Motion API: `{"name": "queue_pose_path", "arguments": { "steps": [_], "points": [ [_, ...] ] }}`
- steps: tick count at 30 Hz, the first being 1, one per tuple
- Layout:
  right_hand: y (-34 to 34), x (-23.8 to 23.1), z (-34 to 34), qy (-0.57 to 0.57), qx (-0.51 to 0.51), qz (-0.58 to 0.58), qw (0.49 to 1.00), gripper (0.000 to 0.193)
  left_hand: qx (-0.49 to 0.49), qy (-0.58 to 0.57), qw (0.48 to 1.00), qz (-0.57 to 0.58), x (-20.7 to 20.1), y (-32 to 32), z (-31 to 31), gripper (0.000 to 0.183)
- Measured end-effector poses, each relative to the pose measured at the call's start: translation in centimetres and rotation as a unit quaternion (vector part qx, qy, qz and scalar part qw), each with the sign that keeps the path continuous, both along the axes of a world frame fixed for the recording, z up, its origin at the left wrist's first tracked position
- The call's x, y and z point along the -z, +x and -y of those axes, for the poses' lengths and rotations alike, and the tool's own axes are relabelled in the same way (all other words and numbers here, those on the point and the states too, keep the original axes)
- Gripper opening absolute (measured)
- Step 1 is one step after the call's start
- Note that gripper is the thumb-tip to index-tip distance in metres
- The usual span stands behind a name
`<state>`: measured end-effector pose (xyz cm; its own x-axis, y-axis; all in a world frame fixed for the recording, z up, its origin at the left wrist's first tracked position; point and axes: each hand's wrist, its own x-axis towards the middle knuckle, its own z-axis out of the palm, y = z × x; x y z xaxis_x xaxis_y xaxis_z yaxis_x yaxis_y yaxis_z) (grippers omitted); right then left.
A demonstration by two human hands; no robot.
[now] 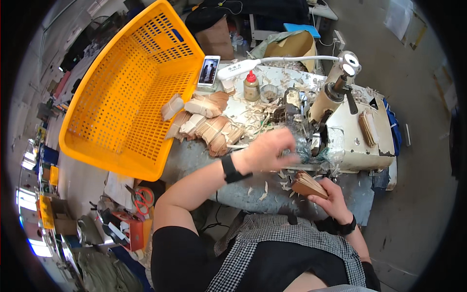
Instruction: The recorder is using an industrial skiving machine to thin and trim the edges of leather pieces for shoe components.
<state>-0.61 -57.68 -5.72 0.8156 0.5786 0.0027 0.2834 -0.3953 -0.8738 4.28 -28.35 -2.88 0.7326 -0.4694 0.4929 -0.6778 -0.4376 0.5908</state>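
Note:
My right hand (334,198) is closed round a small stack of thin brown leather-like pieces (307,185), held at the front of the bench beside the machine. My left hand (272,152), wearing a black wristband, is raised in front of the off-white bench machine (357,141). Its fingers are smeared by motion, so whether it holds anything cannot be made out. Left of that hand lie several tied bundles of similar brown pieces (219,134). Another small stack (368,129) rests on top of the machine's right side.
A large yellow plastic basket (116,168) leans at the left. On the bench are a phone (209,70), a red-capped bottle (251,87), a small glass jar (269,93) and pale scraps. A white lamp (238,69) arches over. Orange-handled scissors (143,200) are at lower left.

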Motion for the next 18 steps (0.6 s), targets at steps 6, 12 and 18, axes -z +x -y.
{"name": "queue_pose_path", "arguments": {
  "steps": [6,12,18],
  "points": [
    [1.9,-2.7,-3.4,0.052,-0.064,-0.048,0.995,0.035,0.046,0.000,0.983,-0.178,0.7,-6.7,3.0,0.041],
    [1.6,-3.0,-3.8,0.172,0.050,-0.177,0.968,0.023,0.055,-0.161,0.980,-0.105,0.9,-6.5,4.2,0.035],
    [1.0,-2.8,-5.0,0.208,0.087,-0.126,0.966,0.016,0.061,-0.213,0.942,-0.252,-0.4,-6.0,3.3,0.027]
  ]
}}
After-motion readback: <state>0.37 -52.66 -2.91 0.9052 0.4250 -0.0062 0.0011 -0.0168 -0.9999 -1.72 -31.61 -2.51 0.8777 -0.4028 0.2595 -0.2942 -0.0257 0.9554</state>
